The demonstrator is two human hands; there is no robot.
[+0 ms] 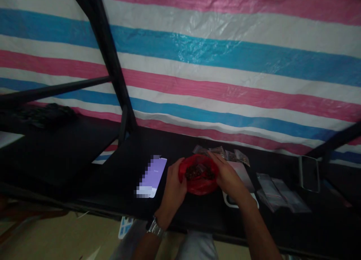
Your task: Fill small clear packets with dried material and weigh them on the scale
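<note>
A red plastic bag [200,185] stands open on the black table, with small dark pieces inside it. My left hand [175,183] grips the bag's left rim, its thumb near the opening. On the other side, my right hand [227,176] holds the right rim with its fingers along the edge. Behind the bag lie several small clear packets [241,157] filled with brownish bits. A pale flat object with a white rim [243,173] is partly hidden under my right hand and forearm.
A phone with a lit purple screen [156,173] lies left of the bag. Flat clear zip bags [278,192] and a dark phone-like object [309,173] are on the right. Black frame bars [108,57] rise before a striped sheet [225,72]. Dark items sit on the left table.
</note>
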